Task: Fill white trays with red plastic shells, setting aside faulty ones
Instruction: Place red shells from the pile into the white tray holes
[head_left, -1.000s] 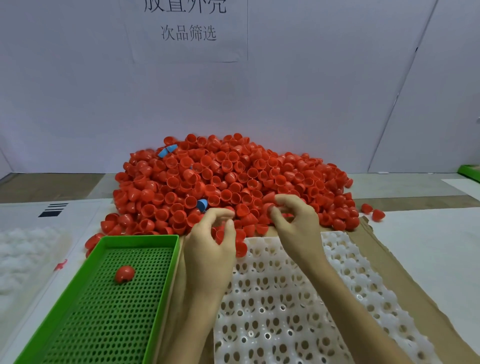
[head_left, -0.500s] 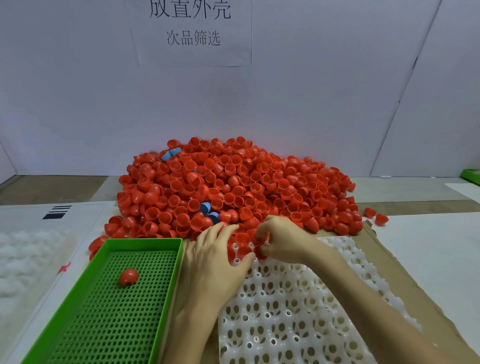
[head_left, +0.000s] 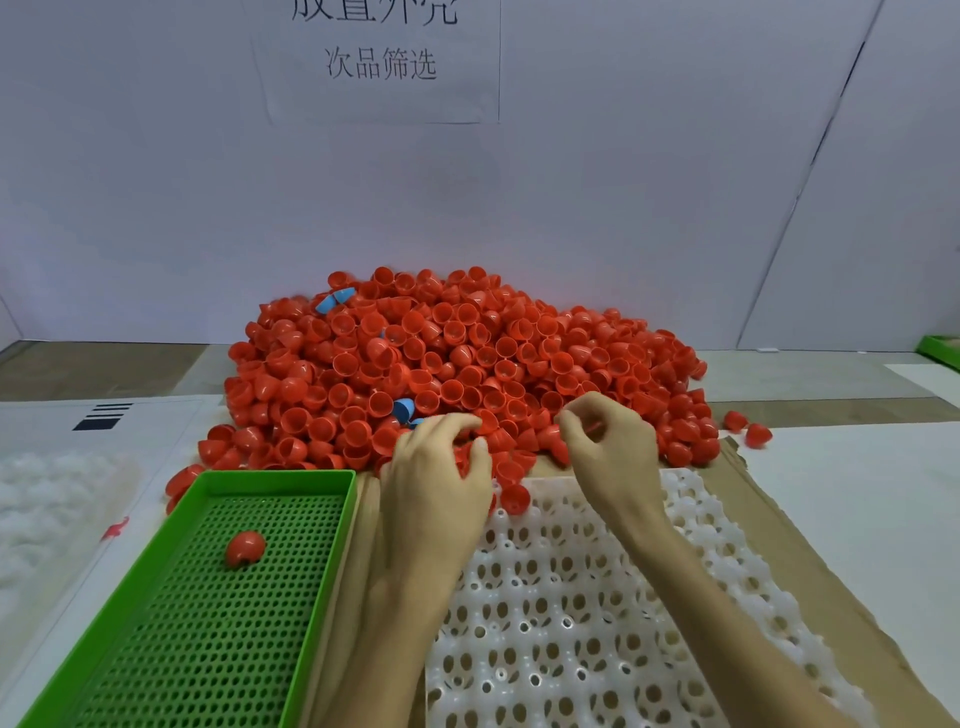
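Head view; all positions are given rel. to the white tray (head_left: 597, 623), which lies on a cardboard sheet (head_left: 841, 561) beneath your forearms.

(a) Pile of red shells (head_left: 467, 364): heaped just beyond the tray's far edge, w/ its near skirt reaching that edge. Most shells lie mouth-up or on their sides.

(b) Your L hand (head_left: 436, 483): over the tray's far-left corner, knuckles up. The fingers are curled down into the pile's skirt and the thumb is closed toward them, so the gap is narrow. They grip the left-hand shell (head_left: 464, 460), seen only as red btw. thumb and fingertips.

(c) Your R hand (head_left: 613, 452): over the middle of the tray's far edge, apart from the L hand. The fingers are curled tight and pinch the right-hand shell (head_left: 594, 429), of which only a red sliver shows.

(d) Single shell (head_left: 514, 499): rests on the tray's far row, btw. your two hands. Whether it is seated in a cup cannot be told.

(e) Green perforated tray (head_left: 332, 545): just left of the white tray, sides parallel. It holds one faulty shell (head_left: 245, 548), dome-up, in its far half.

(f) Blue shells (head_left: 402, 408): in the pile, beyond the tray's far-left corner; another pair lies at the pile's back.

(g) Two stray shells (head_left: 748, 428): beyond the tray's far-right corner, off the pile.

(h) Paper sign (head_left: 384, 62): on the wall, well beyond the tray.

(i) Blurred white mass (head_left: 47, 493): left of both trays, not identifiable.
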